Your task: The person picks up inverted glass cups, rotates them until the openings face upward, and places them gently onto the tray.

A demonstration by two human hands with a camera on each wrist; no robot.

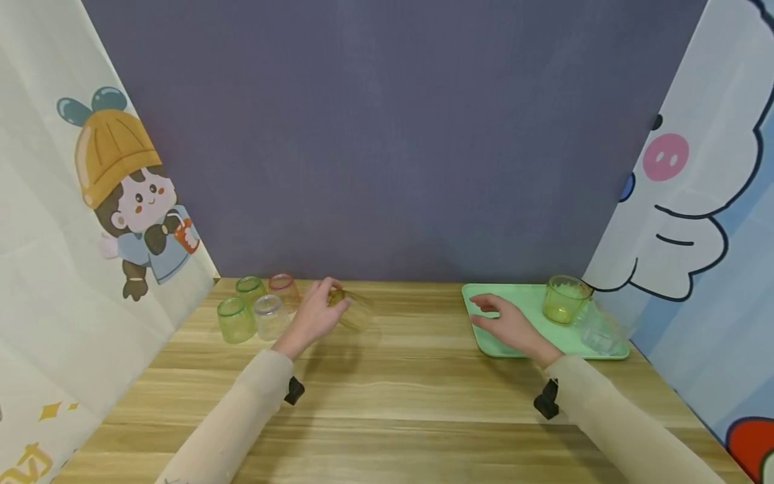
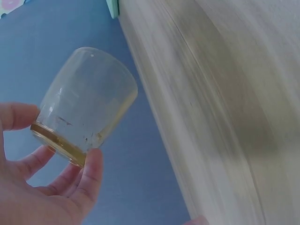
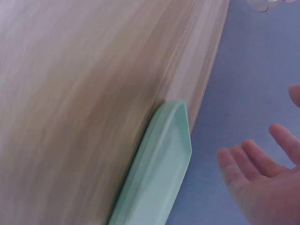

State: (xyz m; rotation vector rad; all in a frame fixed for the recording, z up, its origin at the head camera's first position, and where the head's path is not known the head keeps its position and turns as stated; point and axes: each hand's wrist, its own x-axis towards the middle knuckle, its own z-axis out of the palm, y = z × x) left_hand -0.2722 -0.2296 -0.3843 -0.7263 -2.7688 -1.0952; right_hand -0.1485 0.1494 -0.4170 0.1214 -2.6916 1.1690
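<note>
My left hand (image 1: 314, 316) pinches a see-through amber-tinted glass (image 2: 89, 93) near its thick base, thumb on one side and fingers on the other. The glass is tilted, with its mouth pointing away from the palm. It hangs above the table, just right of a cluster of glasses. Over the left part of a mint-green tray (image 1: 496, 346), my right hand (image 1: 508, 326) is held with fingers parted and nothing between them. A yellow glass (image 1: 565, 302) stands on that tray, and a clear glass (image 1: 601, 333) is at its right front corner.
At the table's left back sit a yellow-green glass (image 1: 237, 323), a darker green glass (image 1: 250, 289), a pink glass (image 1: 284, 289) and a clear glass with a purplish rim (image 1: 272, 321). A dark blue-grey panel (image 1: 387, 148) rises behind the wooden table (image 1: 387, 390). Printed curtains flank both sides.
</note>
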